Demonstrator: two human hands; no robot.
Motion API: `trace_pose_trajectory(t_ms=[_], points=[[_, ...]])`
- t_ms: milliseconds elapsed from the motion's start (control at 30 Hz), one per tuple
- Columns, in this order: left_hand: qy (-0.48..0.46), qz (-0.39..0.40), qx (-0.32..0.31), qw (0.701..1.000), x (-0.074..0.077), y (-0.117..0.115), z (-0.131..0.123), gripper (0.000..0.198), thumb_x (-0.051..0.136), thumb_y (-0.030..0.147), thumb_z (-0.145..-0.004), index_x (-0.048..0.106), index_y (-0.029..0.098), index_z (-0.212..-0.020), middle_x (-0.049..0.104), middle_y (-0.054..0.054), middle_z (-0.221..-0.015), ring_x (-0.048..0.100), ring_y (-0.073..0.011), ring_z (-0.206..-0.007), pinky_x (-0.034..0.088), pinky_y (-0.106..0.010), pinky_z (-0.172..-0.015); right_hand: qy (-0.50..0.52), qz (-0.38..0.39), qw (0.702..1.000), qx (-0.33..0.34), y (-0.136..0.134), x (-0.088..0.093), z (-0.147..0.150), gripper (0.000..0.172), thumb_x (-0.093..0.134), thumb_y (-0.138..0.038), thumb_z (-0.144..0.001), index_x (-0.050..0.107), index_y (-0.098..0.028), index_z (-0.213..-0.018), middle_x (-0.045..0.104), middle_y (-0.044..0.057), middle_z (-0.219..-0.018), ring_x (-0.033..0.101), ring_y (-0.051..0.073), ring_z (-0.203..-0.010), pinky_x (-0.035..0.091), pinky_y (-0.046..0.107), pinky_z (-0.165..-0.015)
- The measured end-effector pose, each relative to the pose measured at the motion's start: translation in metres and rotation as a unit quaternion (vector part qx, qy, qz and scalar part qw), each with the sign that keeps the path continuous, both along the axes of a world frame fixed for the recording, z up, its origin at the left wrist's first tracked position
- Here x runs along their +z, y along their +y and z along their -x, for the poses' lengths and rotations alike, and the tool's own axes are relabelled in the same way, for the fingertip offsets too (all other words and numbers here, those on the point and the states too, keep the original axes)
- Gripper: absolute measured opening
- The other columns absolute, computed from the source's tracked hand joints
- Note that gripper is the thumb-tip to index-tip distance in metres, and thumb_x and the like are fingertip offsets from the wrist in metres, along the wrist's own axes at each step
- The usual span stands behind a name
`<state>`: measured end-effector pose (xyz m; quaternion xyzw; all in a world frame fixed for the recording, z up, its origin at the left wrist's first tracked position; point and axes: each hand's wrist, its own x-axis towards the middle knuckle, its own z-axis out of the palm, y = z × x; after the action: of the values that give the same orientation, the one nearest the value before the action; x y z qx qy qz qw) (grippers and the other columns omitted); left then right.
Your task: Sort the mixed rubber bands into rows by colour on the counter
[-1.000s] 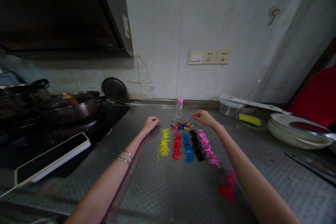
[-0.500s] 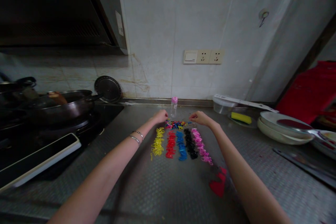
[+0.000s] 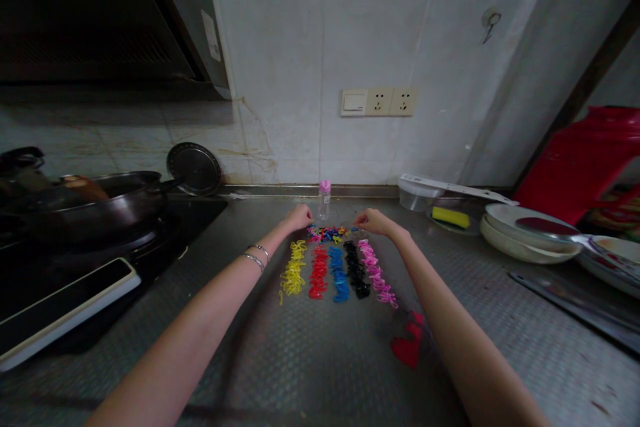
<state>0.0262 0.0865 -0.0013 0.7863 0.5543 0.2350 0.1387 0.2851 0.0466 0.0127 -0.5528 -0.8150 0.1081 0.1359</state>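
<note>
Steel kitchen desk (image 3: 300,360), dimly lit. Left hand (image 3: 299,217) and right hand (image 3: 373,220) curl at either edge of the mixed pile of tiny elastic bands (image 3: 327,234); whether the fingers hold one, I can't tell. They look light, soft and stretchy, best nipped singly. Sorted colour rows (image 3: 339,272) lie on the pile's near side, and a small bottle (image 3: 325,199) stands behind it.

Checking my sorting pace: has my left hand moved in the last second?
Yes. The left hand has shifted right, toward the small bottle, and is now next to the mixed pile of bands.
</note>
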Motion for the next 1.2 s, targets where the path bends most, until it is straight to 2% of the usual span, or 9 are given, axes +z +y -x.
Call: trace_pose_trajectory(t_ms=[167, 300, 533, 667, 867, 1067, 1200], points=[[-0.037, -0.022, -0.026, 0.999, 0.01, -0.006, 0.01, 0.015, 0.056, 0.02, -0.062, 0.068, 0.013, -0.066, 0.065, -0.006, -0.066, 0.054, -0.0136, -0.058, 0.039, -0.023, -0.058, -0.023, -0.001, 1.0, 0.017, 0.003, -0.012, 0.011, 0.023, 0.053, -0.014, -0.067, 0.07, -0.016, -0.082, 0.068, 0.004, -0.077, 0.06, 0.013, -0.069, 0.041, 0.016, -0.058], [-0.07, -0.015, -0.038, 0.997, 0.016, -0.023, 0.029, 0.018, 0.057, 0.024, -0.061, 0.069, 0.012, -0.067, 0.065, -0.006, -0.065, 0.054, -0.0141, -0.06, 0.039, -0.023, -0.059, -0.027, 0.008, 0.999, 0.042, 0.004, -0.017, 0.018, 0.023, 0.054, -0.017, -0.068, 0.07, -0.018, -0.085, 0.068, 0.002, -0.074, 0.059, 0.012, -0.065, 0.039, 0.016, -0.055], [-0.068, 0.069, -0.095, 0.991, 0.005, -0.054, 0.058, 0.02, 0.059, 0.026, -0.059, 0.069, 0.011, -0.067, 0.065, -0.005, -0.061, 0.053, -0.0133, -0.056, 0.037, -0.022, -0.054, -0.035, 0.006, 0.998, 0.055, 0.003, -0.017, 0.02, 0.021, 0.053, -0.016, -0.068, 0.07, -0.018, -0.08, 0.068, 0.001, -0.073, 0.059, 0.012, -0.066, 0.039, 0.016, -0.057], [-0.063, 0.089, -0.131, 0.985, -0.001, -0.058, 0.061, 0.021, 0.059, 0.027, -0.06, 0.07, 0.012, -0.068, 0.065, -0.005, -0.063, 0.054, -0.0136, -0.058, 0.038, -0.021, -0.056, -0.035, 0.001, 0.999, 0.041, 0.003, -0.018, 0.02, 0.017, 0.054, -0.014, -0.067, 0.07, -0.016, -0.073, 0.068, 0.003, -0.072, 0.059, 0.012, -0.067, 0.039, 0.016, -0.058], [-0.055, 0.106, -0.151, 0.981, 0.005, -0.059, 0.062, 0.023, 0.058, 0.027, -0.061, 0.07, 0.012, -0.073, 0.067, -0.006, -0.068, 0.055, -0.0141, -0.06, 0.039, -0.022, -0.058, -0.045, -0.007, 0.998, 0.035, 0.001, -0.02, 0.02, 0.016, 0.052, -0.013, -0.067, 0.068, -0.013, -0.072, 0.067, 0.005, -0.072, 0.059, 0.012, -0.065, 0.038, 0.016, -0.056], [-0.074, 0.087, -0.127, 0.985, 0.013, -0.056, 0.068, 0.024, 0.056, 0.027, -0.063, 0.07, 0.01, -0.074, 0.068, -0.007, -0.074, 0.057, -0.0154, -0.066, 0.041, -0.023, -0.062, -0.052, -0.003, 0.999, 0.002, -0.003, -0.004, 0.021, 0.015, 0.054, -0.015, -0.068, 0.069, -0.012, -0.072, 0.066, 0.006, -0.068, 0.058, 0.013, -0.062, 0.037, 0.017, -0.053], [-0.075, 0.063, -0.11, 0.989, 0.014, -0.053, 0.074, 0.027, 0.053, 0.028, -0.065, 0.069, 0.01, -0.076, 0.068, -0.007, -0.076, 0.058, -0.0156, -0.069, 0.041, -0.023, -0.065, 0.003, -0.006, 0.999, 0.041, -0.015, 0.014, 0.041, 0.018, 0.052, -0.015, -0.069, 0.069, -0.012, -0.074, 0.067, 0.004, -0.068, 0.057, 0.012, -0.061, 0.039, 0.017, -0.054]])
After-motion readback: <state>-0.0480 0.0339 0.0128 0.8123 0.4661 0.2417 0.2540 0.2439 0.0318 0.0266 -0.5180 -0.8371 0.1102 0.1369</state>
